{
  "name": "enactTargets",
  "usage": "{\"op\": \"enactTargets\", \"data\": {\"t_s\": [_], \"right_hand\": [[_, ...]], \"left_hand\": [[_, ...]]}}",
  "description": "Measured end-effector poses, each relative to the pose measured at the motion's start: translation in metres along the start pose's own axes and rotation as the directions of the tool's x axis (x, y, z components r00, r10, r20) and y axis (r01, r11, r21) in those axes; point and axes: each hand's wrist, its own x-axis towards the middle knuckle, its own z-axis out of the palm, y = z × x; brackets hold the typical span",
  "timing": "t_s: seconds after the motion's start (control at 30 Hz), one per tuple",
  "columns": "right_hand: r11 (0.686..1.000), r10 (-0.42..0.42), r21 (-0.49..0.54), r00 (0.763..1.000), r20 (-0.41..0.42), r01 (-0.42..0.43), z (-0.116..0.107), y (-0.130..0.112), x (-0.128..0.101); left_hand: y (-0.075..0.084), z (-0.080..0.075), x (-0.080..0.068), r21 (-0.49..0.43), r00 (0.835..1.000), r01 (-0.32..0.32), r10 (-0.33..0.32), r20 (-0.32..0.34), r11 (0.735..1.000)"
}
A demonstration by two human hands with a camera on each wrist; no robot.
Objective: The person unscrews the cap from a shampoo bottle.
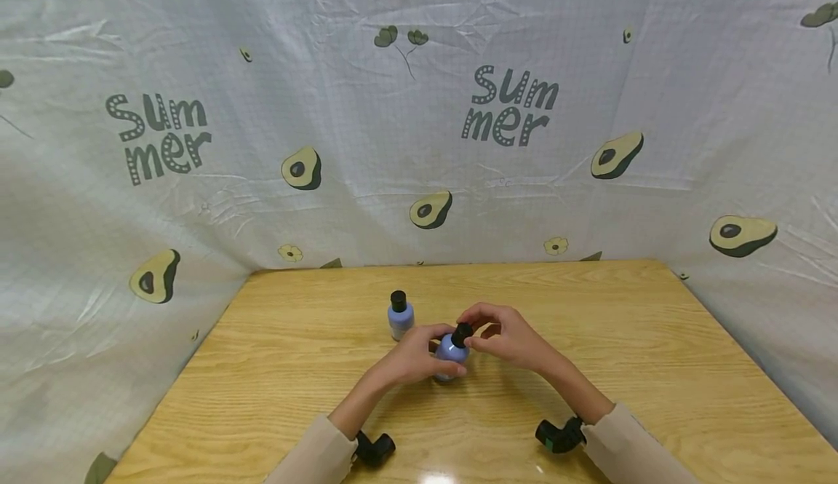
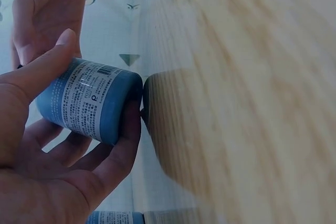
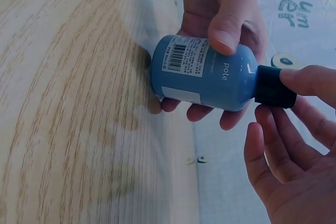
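The left grip point(image 1: 415, 356) is clamped round the body of a blue bottle point(image 1: 450, 353), thumb on one side and fingers on the other. The right grip point(image 1: 507, 337) is closed on the bottle's black cap point(image 1: 462, 335), pinching it between thumb and fingertips, while its remaining fingers spread apart without touching the body.

The bottle sits between the two grips, its base within the left grip and its capped end toward the right grip. Its long axis leans off upright: the base points down at the surface point(image 1: 314, 331), and the cap points up and over toward the right grip. In the left wrist view a finger of the left grip tucks against the base, very close to the surface; whether the base touches the wood, I cannot tell. A white label point(image 3: 191, 61) with a barcode point(image 3: 176, 59) lies along the body beside the left grip's thumb, and the lettering "pote" point(image 3: 226, 71) sits between that thumb and the cap.

A second bottle point(image 1: 401, 318), blue with a black top, stands upright on the surface, just beyond the left grip and a little to its left. Behind both grips hangs a pale cloth point(image 1: 366, 127) printed with avocados and the word "summer".
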Motion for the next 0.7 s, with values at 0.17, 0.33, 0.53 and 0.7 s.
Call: {"op": "enactTargets", "data": {"t_s": [0.17,0.33,0.53,0.7], "right_hand": [[1.0,0.0,0.005,1.0,0.007,0.0,0.0002,-0.0004,-0.0003],[0.999,0.032,-0.01,0.999,-0.024,-0.032,0.0026,0.002,0.0003],[0.999,0.038,-0.026,0.998,-0.04,-0.039,0.0043,0.0038,0.0007],[1.0,0.016,-0.021,1.0,-0.018,-0.016,0.0031,0.0011,0.0001]], "left_hand": [[0.0001,0.0002,-0.0002,0.001,1.0,-0.007,0.007,0.003,1.0],[-0.0017,0.0012,0.0004,0.003,1.0,-0.026,0.026,0.004,1.0],[-0.0028,0.0018,0.0007,-0.005,1.0,-0.021,0.021,0.001,1.0],[-0.0018,0.0014,-0.0001,-0.02,1.0,-0.003,0.003,-0.001,1.0]]}}
